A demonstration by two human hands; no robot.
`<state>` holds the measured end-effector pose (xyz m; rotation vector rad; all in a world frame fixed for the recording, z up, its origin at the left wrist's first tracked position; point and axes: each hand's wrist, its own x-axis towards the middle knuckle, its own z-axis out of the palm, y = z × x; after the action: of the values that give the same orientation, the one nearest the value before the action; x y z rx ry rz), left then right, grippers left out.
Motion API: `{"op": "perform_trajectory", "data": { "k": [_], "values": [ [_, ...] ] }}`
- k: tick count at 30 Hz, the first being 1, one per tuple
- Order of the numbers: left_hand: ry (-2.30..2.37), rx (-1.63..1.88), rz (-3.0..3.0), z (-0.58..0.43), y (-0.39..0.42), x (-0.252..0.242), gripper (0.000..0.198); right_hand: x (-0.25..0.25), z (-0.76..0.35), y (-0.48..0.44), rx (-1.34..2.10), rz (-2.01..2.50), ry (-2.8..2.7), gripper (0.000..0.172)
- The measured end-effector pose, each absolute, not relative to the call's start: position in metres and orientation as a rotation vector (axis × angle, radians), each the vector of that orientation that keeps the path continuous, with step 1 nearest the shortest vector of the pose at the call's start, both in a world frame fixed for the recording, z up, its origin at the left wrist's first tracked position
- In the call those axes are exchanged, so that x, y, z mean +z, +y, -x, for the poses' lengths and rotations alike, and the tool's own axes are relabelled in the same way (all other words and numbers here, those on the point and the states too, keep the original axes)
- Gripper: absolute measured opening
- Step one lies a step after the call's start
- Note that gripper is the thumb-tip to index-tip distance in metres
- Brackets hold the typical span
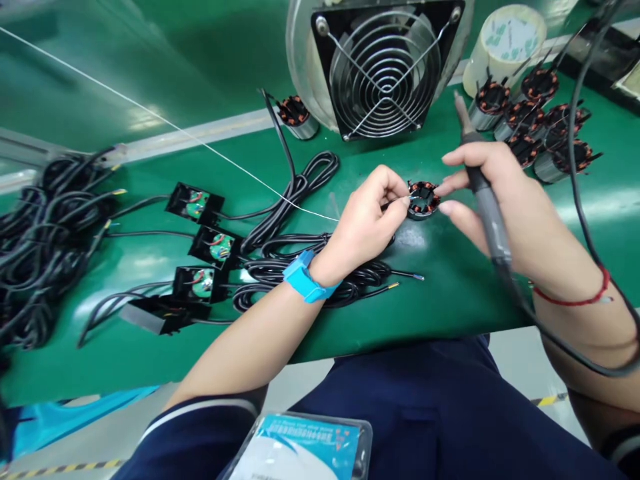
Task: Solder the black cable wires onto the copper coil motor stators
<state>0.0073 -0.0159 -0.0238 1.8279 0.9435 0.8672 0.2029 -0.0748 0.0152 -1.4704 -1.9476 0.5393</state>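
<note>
My left hand [370, 213], a blue strap at its wrist, pinches the end of a black cable. The thin wire tips [414, 197] reach over a motor stator [424, 200] with copper windings, which stands on the green bench. Resting in my right hand [505, 193] is a soldering iron [484, 193], its tip pointing up and away from the stator. The thumb and fingertips of that hand are spread at the stator's right side; whether they touch it I cannot tell.
A fan [386, 87] with a wire guard stands behind. More stators [553, 160] cluster at the back right beside a tape roll [505, 53]. Coiled cables [300, 193], black boxes with circuit boards [213, 247] and a cable heap [50, 247] lie left. The iron's cord [575, 133] loops at right.
</note>
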Motion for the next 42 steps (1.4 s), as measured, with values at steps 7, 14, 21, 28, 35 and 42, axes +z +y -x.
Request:
{"op": "perform_trajectory", "data": {
  "k": [7,14,21,28,35,42],
  "values": [
    [0.931,0.849,-1.792,-0.009,-0.016,-0.021,0.013,-0.015,-0.192,-0.062,0.290,1.443,-2.074,0.045],
    [0.896,0.858,-1.691,-0.006,-0.015,-0.023,0.012,-0.018,-0.182,-0.063,0.116,1.415,-2.000,0.035],
    [0.932,0.736,-1.713,0.000,-0.009,-0.020,0.007,-0.014,-0.168,-0.063,0.368,1.404,-1.854,0.038],
    [0.864,0.711,-1.563,0.002,-0.006,-0.014,0.012,-0.020,-0.175,-0.066,0.564,1.348,-1.795,0.039],
    [0.819,0.696,-1.657,0.004,-0.005,-0.016,0.012,-0.022,-0.170,-0.066,0.549,1.321,-1.728,0.037],
    [0.847,0.692,-1.631,0.005,-0.004,-0.017,0.014,-0.025,-0.175,-0.072,0.548,1.355,-1.763,0.045]
  ]
}}
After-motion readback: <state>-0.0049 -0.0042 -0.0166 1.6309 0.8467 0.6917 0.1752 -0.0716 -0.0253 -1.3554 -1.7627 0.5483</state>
